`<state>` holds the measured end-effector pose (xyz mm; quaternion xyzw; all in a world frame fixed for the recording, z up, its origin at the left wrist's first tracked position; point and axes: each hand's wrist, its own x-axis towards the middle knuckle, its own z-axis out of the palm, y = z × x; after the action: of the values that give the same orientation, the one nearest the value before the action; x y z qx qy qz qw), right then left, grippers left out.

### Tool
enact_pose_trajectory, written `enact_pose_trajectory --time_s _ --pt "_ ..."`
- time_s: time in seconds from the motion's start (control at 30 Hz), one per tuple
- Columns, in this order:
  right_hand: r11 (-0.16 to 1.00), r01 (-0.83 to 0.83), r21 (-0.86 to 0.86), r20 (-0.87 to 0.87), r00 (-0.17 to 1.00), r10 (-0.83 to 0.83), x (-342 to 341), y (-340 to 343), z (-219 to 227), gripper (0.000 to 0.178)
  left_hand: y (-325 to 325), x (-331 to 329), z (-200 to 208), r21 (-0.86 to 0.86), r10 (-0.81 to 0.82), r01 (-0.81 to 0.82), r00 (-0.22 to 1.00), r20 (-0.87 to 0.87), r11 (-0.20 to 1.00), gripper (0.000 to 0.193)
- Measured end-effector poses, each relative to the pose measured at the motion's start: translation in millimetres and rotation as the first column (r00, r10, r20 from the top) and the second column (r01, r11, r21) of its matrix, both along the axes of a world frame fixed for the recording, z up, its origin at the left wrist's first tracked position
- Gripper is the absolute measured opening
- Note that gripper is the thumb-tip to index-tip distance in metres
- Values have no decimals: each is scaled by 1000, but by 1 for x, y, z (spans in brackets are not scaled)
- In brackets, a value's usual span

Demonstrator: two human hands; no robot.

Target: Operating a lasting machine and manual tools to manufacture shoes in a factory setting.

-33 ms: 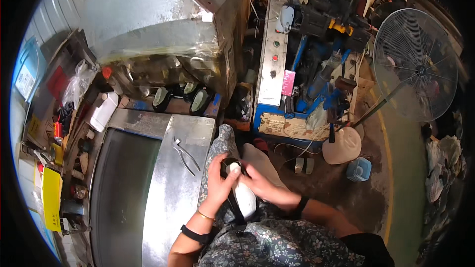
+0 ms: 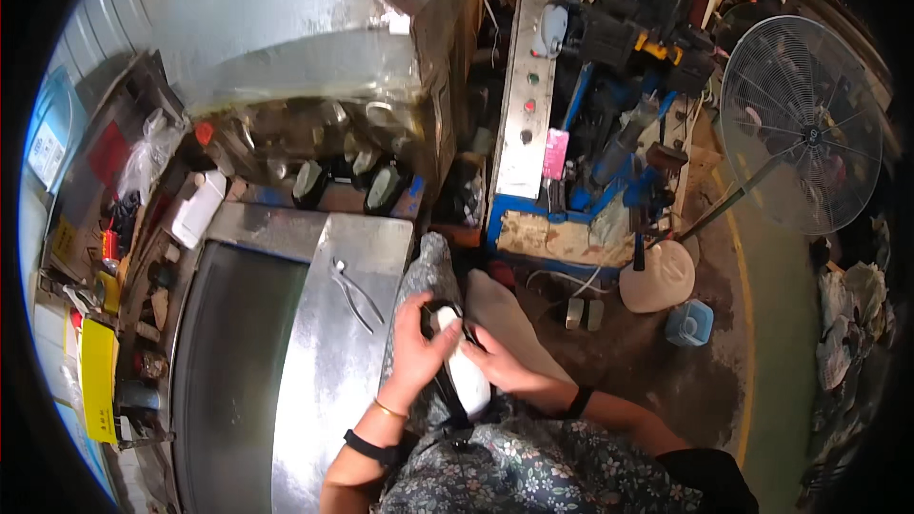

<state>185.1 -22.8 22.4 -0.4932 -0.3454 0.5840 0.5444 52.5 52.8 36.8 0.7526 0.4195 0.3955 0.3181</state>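
Note:
A shoe lies bottom up over my lap, its white sole side facing me and a black upper showing around the edge. My left hand closes round its far left end, with the thumb laid across the white bottom. On the other side, my right hand grips the black edge with bent fingers; some fingertips are hidden under the shoe. To the left, steel pincers rest on a metal plate, apart from both hands.
Left of the plate runs a dark conveyor belt below a metal hood. Several black shoes stand by its opening. Ahead right is a blue-framed machine. A fan, a pale jug and a blue tub stand right.
The view has shifted slightly. My right hand's fingers have moved a little along the shoe's edge; both hands keep their hold.

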Motion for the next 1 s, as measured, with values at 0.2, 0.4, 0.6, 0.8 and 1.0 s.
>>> enact_pose_trajectory --time_s 0.2,0.4,0.6,0.8,1.0 --pt "981 -149 123 423 902 84 17 -1 -45 30 18 -33 -3 -486 61 88 957 283 870 40" --pt "812 -305 -497 -191 952 241 -5 5 -36 66 -7 -49 -17 -676 208 110 905 372 729 32" --pt "912 -231 -340 604 689 400 -21 18 -19 58 7 -48 -32 -642 167 106 922 350 759 33" --pt "934 -283 -219 957 122 262 -21 30 -3 43 23 -48 -29 -747 91 158 956 280 645 42" --pt "944 -313 104 455 859 234 -7 -6 -29 59 42 -66 -4 -748 -301 476 878 372 463 67"
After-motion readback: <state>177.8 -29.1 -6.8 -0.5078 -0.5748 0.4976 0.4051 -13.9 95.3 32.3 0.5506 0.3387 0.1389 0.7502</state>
